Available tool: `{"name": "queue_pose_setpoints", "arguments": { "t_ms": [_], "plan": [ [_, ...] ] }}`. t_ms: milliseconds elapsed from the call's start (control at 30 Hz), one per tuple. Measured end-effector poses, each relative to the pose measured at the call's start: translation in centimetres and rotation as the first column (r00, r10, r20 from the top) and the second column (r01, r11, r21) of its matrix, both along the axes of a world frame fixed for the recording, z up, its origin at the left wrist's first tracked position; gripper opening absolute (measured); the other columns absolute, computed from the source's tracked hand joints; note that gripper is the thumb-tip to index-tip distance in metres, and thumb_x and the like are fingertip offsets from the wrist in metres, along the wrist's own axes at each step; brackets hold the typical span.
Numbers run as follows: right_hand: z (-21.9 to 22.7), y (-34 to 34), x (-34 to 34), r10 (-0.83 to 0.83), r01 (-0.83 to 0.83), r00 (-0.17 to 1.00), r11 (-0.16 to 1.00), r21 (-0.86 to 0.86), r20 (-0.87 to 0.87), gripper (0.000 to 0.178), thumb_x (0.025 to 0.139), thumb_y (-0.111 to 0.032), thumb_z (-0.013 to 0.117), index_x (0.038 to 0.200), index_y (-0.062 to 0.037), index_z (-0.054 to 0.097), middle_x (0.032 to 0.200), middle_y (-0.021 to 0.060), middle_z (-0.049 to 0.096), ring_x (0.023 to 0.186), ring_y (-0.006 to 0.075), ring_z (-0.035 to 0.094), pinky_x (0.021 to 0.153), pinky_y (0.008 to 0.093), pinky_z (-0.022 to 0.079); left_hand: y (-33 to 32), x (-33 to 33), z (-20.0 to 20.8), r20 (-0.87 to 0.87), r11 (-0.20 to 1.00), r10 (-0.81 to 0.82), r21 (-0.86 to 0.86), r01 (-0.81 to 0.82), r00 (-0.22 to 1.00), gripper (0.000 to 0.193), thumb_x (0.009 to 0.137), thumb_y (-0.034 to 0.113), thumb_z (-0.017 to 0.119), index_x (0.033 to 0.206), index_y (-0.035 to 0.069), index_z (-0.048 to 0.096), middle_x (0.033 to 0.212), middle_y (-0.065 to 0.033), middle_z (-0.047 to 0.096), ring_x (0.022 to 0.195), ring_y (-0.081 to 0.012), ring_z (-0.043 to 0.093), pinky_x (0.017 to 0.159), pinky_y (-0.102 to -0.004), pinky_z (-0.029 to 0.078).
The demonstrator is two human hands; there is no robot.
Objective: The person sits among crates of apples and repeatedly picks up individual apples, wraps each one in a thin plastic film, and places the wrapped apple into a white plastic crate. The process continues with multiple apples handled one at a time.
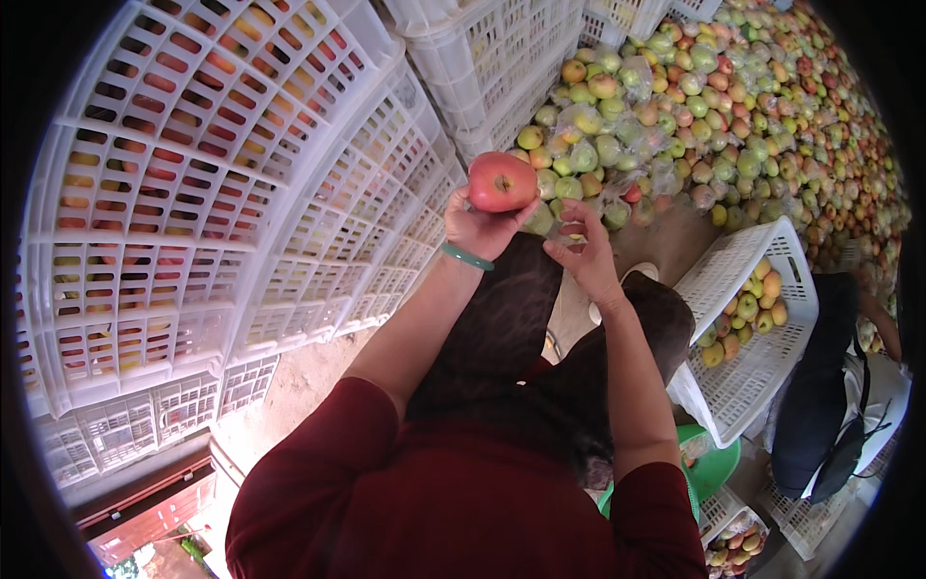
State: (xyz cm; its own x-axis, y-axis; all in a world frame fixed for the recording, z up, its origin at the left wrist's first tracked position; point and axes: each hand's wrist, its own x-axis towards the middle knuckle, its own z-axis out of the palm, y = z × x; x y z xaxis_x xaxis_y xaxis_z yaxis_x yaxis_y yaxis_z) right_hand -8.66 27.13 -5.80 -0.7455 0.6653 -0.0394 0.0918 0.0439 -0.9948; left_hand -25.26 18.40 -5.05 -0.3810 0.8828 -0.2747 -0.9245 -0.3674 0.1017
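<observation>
A red apple (502, 181) rests in my left hand (479, 228), its dimpled end facing up, with my fingers curled around its underside. A green bangle circles that wrist. To the right of the apple, my right hand (586, 249) is raised with its fingers apart and slightly bent, holding nothing. It does not touch the apple. Beyond both hands spreads a large heap of green, yellow and red apples (714, 116), some of them in clear plastic bags.
Stacked white slatted crates (241, 207) full of apples rise close on my left. By my right knee a white crate (709, 294), tipped over, holds several apples. Near it are a green basket (716, 461) and another person (820, 386) in dark clothing.
</observation>
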Motion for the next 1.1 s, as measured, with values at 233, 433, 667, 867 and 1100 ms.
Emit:
{"name": "queue_pose_setpoints", "arguments": {
  "t_ms": [233,433,667,867,1100],
  "plan": [
    [-0.2,0.1,-0.1,0.013,-0.012,0.998,1.0,-0.015,0.057,0.053,0.073,-0.007,0.072,0.12,-0.0126,0.049,0.105,0.0042,0.051,0.087,0.0129,0.052,0.069,0.0252,0.046,-4.3,-2.8,-4.8,0.059,0.974,0.111,-0.205,-0.097,0.992,0.072,0.059,0.023,0.059,0.126,0.004,0.039,0.133,-0.0189,0.038,0.125,-0.0384,0.033,0.106,-0.0579,0.025],
    [0.2,0.1,-1.0,0.028,-0.025,0.988,0.999,-0.026,0.149,0.046,0.075,-0.008,0.07,0.117,-0.0115,0.052,0.103,0.0043,0.053,0.085,0.0118,0.052,0.068,0.0247,0.046,-6.4,-3.8,-6.9,0.311,0.937,0.254,-0.313,-0.154,0.916,0.069,0.062,0.026,0.055,0.126,0.005,0.04,0.133,-0.0184,0.039,0.124,-0.0381,0.035,0.105,-0.0584,0.027],
    [-1.4,0.6,-3.0,0.033,-0.024,0.991,0.998,-0.065,0.133,0.045,0.075,-0.009,0.07,0.117,-0.01,0.052,0.1,0.0047,0.054,0.084,0.0128,0.054,0.072,0.0264,0.046,-4.7,-3.7,-6.5,0.25,0.973,0.162,-0.202,-0.113,0.955,0.068,0.068,0.03,0.053,0.129,0.005,0.037,0.135,-0.0184,0.036,0.125,-0.0371,0.034,0.105,-0.0588,0.026],
    [-1.1,0.0,-4.7,0.046,-0.033,0.994,0.991,-0.131,0.096,0.046,0.076,-0.012,0.071,0.117,-0.0092,0.051,0.098,0.006,0.053,0.085,0.0141,0.054,0.074,0.0272,0.046,-3.0,-2.8,-4.7,0.095,0.988,0.128,-0.103,-0.118,0.987,0.07,0.066,0.027,0.058,0.129,0.005,0.035,0.135,-0.0176,0.036,0.126,-0.0368,0.033,0.106,-0.0579,0.025],
    [-2.5,0.0,-4.9,0.045,-0.028,0.995,0.982,-0.186,0.088,0.046,0.076,-0.015,0.072,0.116,-0.0096,0.051,0.099,0.0073,0.053,0.086,0.0144,0.054,0.074,0.0272,0.046,-3.8,-3.1,-5.1,0.169,0.981,0.161,-0.137,-0.139,0.972,0.07,0.063,0.023,0.059,0.127,0.004,0.037,0.134,-0.0183,0.036,0.126,-0.0374,0.033,0.105,-0.0582,0.025]
  ]
}}
